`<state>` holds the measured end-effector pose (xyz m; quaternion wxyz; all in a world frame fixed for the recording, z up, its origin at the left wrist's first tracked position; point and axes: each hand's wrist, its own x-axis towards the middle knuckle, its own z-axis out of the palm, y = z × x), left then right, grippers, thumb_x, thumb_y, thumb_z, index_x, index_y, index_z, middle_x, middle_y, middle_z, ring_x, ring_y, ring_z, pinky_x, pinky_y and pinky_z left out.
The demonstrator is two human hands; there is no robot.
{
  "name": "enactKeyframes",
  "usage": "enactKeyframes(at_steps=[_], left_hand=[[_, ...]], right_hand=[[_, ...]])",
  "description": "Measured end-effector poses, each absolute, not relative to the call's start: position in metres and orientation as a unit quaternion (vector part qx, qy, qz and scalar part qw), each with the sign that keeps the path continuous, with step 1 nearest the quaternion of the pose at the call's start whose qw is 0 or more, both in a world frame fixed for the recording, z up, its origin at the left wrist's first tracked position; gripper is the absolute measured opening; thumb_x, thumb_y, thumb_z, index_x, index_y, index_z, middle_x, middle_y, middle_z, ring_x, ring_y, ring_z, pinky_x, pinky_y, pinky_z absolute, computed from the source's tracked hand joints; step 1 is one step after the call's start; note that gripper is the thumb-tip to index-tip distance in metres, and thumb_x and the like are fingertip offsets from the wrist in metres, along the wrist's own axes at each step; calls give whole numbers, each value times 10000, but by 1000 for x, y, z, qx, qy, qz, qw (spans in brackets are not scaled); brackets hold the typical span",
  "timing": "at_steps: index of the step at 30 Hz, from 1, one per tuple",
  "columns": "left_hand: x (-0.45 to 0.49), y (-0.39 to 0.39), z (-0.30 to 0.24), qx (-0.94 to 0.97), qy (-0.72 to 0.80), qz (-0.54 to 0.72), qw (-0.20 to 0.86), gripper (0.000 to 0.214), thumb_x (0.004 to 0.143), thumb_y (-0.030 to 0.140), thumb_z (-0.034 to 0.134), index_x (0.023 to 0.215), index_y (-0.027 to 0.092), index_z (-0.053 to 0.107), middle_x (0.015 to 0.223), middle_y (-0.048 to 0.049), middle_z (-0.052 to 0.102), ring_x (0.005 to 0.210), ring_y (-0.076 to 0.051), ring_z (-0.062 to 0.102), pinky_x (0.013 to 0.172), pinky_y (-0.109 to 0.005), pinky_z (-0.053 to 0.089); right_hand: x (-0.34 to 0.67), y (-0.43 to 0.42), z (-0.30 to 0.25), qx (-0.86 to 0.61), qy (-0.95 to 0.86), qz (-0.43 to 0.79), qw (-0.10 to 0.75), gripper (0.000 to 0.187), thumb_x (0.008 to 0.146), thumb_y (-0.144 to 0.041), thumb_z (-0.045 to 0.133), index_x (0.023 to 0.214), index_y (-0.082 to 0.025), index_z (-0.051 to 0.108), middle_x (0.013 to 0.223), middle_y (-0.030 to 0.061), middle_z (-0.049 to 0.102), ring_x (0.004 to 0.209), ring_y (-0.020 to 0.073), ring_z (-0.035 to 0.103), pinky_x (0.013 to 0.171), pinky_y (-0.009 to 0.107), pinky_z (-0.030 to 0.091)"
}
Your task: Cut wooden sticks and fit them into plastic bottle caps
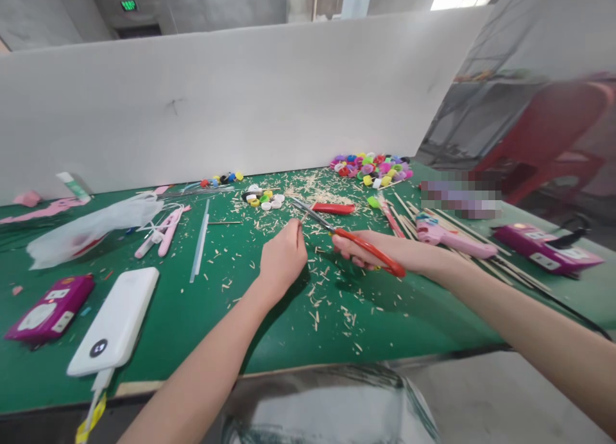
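Red-handled scissors are gripped in the right hand, blades parted just over the green tabletop. The left hand is closed in a pinch on a thin wooden stick — held by one end so its tip reaches the blades.

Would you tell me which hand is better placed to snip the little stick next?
The right hand: it holds the scissors, blades right by the stick pinched in the left hand.

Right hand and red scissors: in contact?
Touching. The head view shows the right hand wrapped through the handles of the red scissors, blades open toward the closed left hand.
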<state>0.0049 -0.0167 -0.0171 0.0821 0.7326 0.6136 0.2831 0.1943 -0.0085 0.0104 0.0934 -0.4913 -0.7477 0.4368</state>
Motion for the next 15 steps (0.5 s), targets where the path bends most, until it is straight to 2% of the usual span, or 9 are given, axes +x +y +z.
enactKeyframes(at_steps=[9,12,15], left_hand=[[1,-18,-16,771,607,191,23,307,953,200,247,1052,141,532,926,-120,685,798,-218,667,624,-284,418],[-1,-18,-14,778,608,156,38,304,945,182,245,1068,139,520,907,-131,687,786,-233,671,633,-295,426],[-1,-17,-14,774,608,158,81,301,942,195,250,1060,149,523,863,-131,684,760,-238,659,635,-302,415]], right_hand=[[177,-11,24,-567,-731,378,52,597,785,-780,322,624,-212,412,534,-8,439,450,119,443,492,285,415],[168,-14,29,-624,-705,338,1,634,782,-795,291,510,-224,344,480,32,460,422,148,487,501,313,445],[165,-16,32,-639,-692,335,-31,655,768,-806,306,476,-221,329,493,53,486,425,162,519,483,312,454]])
